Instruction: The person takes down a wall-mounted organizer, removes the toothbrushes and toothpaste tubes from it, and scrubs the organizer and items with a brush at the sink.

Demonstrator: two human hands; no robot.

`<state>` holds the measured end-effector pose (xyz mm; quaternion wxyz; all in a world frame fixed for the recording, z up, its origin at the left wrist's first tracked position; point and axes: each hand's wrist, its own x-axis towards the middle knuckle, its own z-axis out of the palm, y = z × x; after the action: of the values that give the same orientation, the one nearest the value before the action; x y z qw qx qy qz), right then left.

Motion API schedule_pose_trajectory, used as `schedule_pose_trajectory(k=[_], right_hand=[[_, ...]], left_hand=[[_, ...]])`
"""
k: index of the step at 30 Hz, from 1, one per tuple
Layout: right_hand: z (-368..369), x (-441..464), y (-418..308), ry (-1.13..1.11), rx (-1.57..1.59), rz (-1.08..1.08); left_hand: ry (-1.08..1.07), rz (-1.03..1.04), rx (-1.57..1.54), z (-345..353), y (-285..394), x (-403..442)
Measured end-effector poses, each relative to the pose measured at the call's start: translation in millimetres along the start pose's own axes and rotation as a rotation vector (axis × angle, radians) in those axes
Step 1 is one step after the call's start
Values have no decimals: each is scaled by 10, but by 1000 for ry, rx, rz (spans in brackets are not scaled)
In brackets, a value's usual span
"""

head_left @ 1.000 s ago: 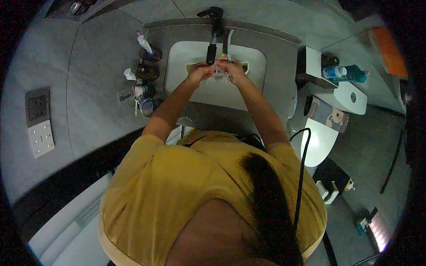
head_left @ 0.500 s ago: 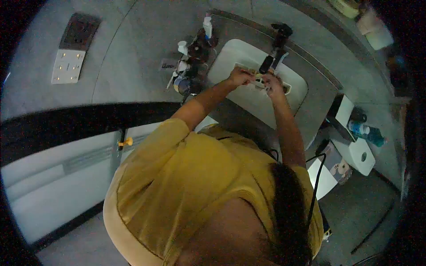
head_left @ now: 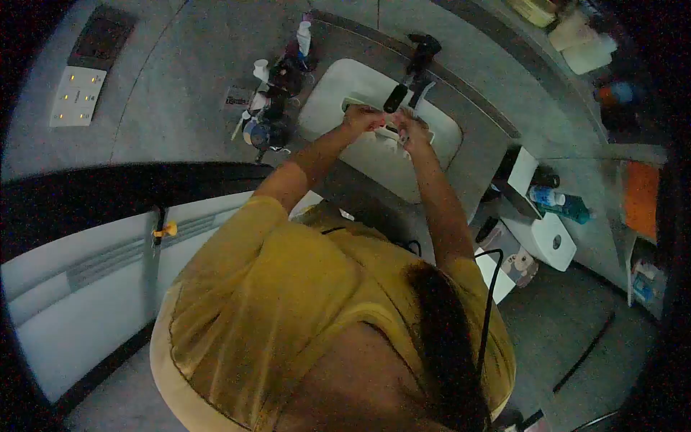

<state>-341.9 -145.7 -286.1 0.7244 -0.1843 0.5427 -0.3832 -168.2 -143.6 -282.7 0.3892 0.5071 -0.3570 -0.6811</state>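
Both my hands are over a white sink, just below the black faucet. My left hand has its fingers drawn together, pointing at the other hand. Close by on the right, my right hand has curled fingers. A small pale thing with dark spots shows between and below them; its kind is too blurred to tell. Whatever lies inside the fingers is hidden. Behind the left hand, a pale greenish edge shows in the basin.
Bottles and toiletries crowd the counter left of the sink. A socket panel is on the grey surface at far left. To the right are a white box, a clear bottle and an orange panel.
My view has turned a little to the right, so the surroundings sit further left. Both hands remain under the faucet, with only slight finger movement.
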Motion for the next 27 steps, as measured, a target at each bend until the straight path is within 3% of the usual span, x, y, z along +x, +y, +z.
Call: schedule_pose_trajectory(k=[1, 2, 3, 5, 8, 10, 11, 13, 14, 16, 19, 20, 21, 22, 23, 24, 26, 27], right_hand=[[39, -2, 33, 41, 248, -108], [29, 21, 41, 62, 203, -78], [-65, 95, 105, 8, 313, -77], [-157, 150, 183, -57, 424, -78], [32, 54, 133, -152, 178, -76], [126, -36, 77, -10, -79, -23], [147, 20, 100, -40, -90, -11], [56, 178, 127, -106, 296, 58], [10, 136, 160, -367, 364, -12], [-37, 184, 155, -475, 656, 202], [-74, 181, 104, -609, 676, 271], [-91, 227, 139, -609, 675, 277], [-111, 305, 206, -581, 714, 184], [-107, 358, 241, -549, 750, 90], [-2, 336, 252, -352, 774, -56], [-17, 313, 246, -353, 776, -56], [-119, 285, 205, -435, 765, 99], [-129, 348, 244, -670, 764, 5]], left_hand=[[4, -53, -33, 35, 48, -77], [15, -111, -60, 74, 92, -110], [-58, -154, -72, -120, -402, 290], [-63, -118, -45, -107, -445, 318], [45, -101, 27, 72, 101, -142], [98, -149, 26, -42, -284, 190], [131, -143, 21, -39, -165, 62], [194, -48, 382, 147, 337, -333], [214, -53, 378, 104, 482, -455], [274, 228, 897, -12, 607, -687], [315, 519, 1217, -359, 1033, -1154], [407, 300, 1446, -368, 1347, -1422], [504, 443, 1445, -475, 1496, -1676], [538, 302, 1481, -500, 1754, -1894], [546, 354, 1486, -753, 1797, -2023], [585, 292, 1506, -760, 1968, -2266], [623, 230, 1463, -1070, 1974, -2478], [628, 162, 1414, -1205, 1951, -2557]])
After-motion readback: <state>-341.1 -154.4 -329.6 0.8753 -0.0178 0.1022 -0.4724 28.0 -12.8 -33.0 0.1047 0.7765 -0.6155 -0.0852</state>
